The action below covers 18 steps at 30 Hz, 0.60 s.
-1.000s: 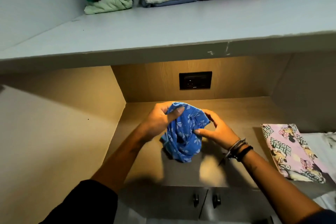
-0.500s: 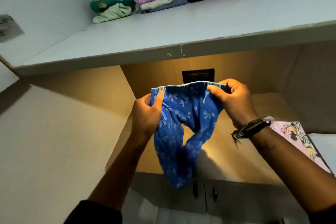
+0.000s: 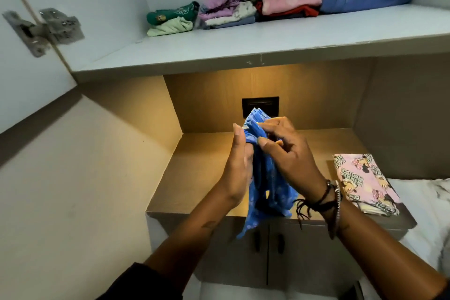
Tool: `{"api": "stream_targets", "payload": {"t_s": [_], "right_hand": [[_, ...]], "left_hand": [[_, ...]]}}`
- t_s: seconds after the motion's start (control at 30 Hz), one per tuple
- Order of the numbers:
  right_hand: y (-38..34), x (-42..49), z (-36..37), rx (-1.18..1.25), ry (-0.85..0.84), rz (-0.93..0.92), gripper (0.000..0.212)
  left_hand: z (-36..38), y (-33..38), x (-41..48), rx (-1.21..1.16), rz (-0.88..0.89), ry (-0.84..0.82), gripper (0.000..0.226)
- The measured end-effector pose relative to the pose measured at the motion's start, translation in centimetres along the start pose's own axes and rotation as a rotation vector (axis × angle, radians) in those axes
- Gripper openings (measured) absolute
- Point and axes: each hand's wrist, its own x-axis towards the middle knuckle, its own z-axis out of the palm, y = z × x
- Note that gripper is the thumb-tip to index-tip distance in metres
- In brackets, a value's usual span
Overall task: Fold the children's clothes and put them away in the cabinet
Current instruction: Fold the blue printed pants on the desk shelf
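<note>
The left hand (image 3: 237, 173) stands upright with straight fingers, its palm pressed flat against the left side of the blue printed garment (image 3: 266, 180); its thumb is hidden. The garment hangs between both hands above the desk (image 3: 194, 173), long axis vertical, lower end dangling past the front edge. The right hand (image 3: 287, 151) pinches the gathered top edge. How many layers are doubled up I cannot tell. The cabinet shelf (image 3: 243, 44) lies above and ahead, about equally near either hand. A pink cartoon-print garment (image 3: 360, 182) lies folded at right.
</note>
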Motion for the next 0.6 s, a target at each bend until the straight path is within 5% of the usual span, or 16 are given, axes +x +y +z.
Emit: {"api": "stream_targets", "payload": {"t_s": [0.13,0.23,0.4,0.5,0.6], "right_hand": [[-2.6,-0.8,1.0,0.46,-0.16,0.106,0.038],[-3.5,-1.3,1.1,0.627,-0.104,0.12,0.034],[-1.2,-2.3,0.2,0.402,0.176,0.146,0.034],[0.9,-3.1,0.4,0.323,-0.151,0.201,0.074],[2.2,-4.1,0.8,0.383,-0.379,0.308,0.068]], "left_hand": [[-1.4,1.9,-1.7,0.105,0.124,0.159,0.049],[-2.2,3.6,-2.2,0.199,0.129,0.272,0.038],[-2.9,8.1,-1.8,0.117,0.021,0.107,0.032],[-3.2,9.9,-1.2,0.068,-0.029,-0.004,0.035],[-3.4,10.7,-0.8,-0.011,-0.082,-0.066,0.039]]}}
